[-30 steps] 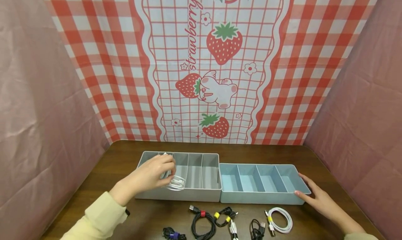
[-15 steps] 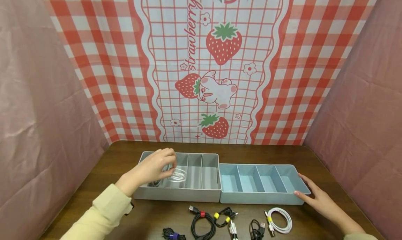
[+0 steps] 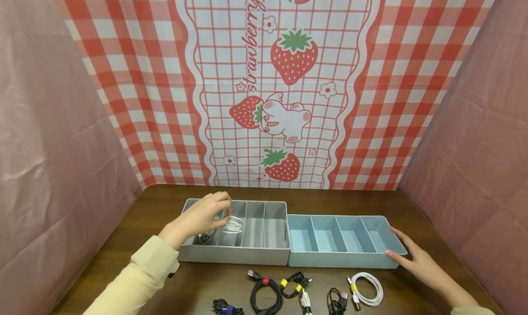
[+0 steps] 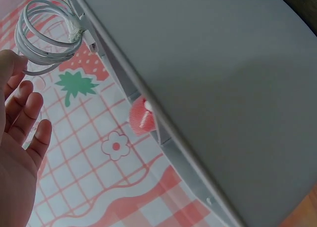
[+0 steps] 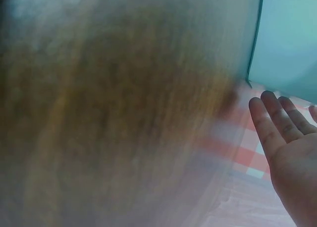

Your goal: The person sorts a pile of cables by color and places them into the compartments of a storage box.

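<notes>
On my feed I've got one wooden table [image 3: 128,241]; two boxes side by side on it: one grey box [image 3: 235,256], one blue box [image 3: 342,260] with four compartments; two hands: left hand [image 3: 206,218] pinching one white coil [image 3: 234,225] over the grey box, can't tell if it's below the rim; right hand [image 3: 418,262] touching the blue box's right end, fingers extended; six cables in front, namely four black cables [image 3: 253,293], two white cables [image 3: 306,302]; one dark cable [image 3: 205,237] inside the grey box, left part.
</notes>
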Demonstrator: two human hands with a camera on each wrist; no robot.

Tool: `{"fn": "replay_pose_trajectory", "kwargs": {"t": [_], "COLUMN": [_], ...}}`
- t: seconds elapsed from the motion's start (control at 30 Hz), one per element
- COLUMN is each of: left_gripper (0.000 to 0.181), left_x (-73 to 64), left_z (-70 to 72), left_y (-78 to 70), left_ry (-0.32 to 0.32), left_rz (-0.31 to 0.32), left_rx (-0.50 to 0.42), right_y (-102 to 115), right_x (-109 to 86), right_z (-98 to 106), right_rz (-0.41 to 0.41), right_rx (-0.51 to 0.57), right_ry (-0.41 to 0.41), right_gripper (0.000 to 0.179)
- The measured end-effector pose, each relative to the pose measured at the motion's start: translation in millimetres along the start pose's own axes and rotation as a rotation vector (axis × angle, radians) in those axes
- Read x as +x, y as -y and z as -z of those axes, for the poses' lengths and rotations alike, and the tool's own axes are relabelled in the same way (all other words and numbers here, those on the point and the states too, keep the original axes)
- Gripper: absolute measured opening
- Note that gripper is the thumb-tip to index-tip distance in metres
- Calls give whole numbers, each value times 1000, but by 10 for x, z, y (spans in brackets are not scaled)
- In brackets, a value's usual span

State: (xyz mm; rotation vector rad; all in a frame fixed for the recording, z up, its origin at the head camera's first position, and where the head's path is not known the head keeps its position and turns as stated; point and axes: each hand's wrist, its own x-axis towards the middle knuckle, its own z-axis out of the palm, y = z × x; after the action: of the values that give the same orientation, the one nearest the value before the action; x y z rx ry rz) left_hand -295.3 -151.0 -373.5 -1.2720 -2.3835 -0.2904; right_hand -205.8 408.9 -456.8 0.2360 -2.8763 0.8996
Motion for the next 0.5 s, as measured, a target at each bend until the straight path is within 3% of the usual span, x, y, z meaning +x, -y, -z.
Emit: {"fn": "replay_pose_trajectory", "kwargs": {"t": [0.5], "left_gripper": [12], "left_x": [-3], "left_z": [-217], "left_y": [137], "left_ry": [66], "left_rz": [88], "left_rx": [-24], "right_y": [-9], "right_x": [0], "right_z": [-5], "right_rz": [4], "right_rx": [-2], "right_ry": [-10], "right_gripper": [76]}}
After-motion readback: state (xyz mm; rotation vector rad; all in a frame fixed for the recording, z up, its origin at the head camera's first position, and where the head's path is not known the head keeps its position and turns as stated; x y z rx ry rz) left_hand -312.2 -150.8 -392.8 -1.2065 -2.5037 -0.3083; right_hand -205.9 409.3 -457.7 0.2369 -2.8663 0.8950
